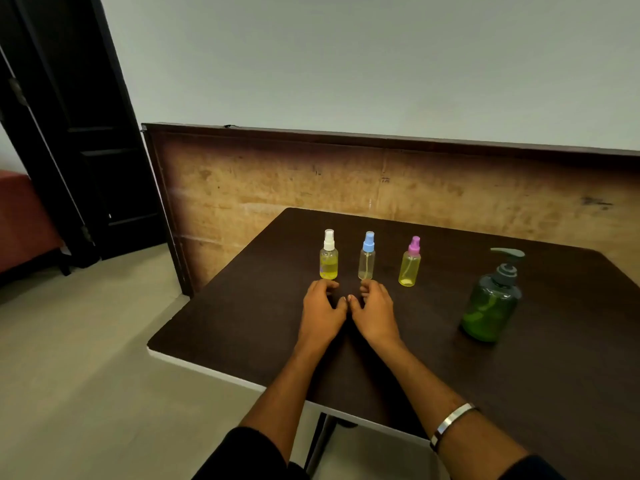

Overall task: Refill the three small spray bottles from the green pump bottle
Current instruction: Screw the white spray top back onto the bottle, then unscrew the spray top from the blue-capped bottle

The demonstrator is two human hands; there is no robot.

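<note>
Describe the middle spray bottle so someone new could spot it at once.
On the dark table, three small spray bottles stand in a row beyond the hands, with a green pump bottle off to the right. The middle bottle is just beyond the right hand. It alone has a blue cap and looks nearly clear, while its neighbours look yellow.

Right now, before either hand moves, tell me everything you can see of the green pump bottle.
The green pump bottle is a squat, round, translucent green plastic bottle with a dark grey-green pump head, its spout pointing left. The pump is fitted on. It looks partly filled with green liquid. It stands upright on the dark table, right of the pink-capped spray bottle and apart from it. Nothing touches it except the table.
</note>
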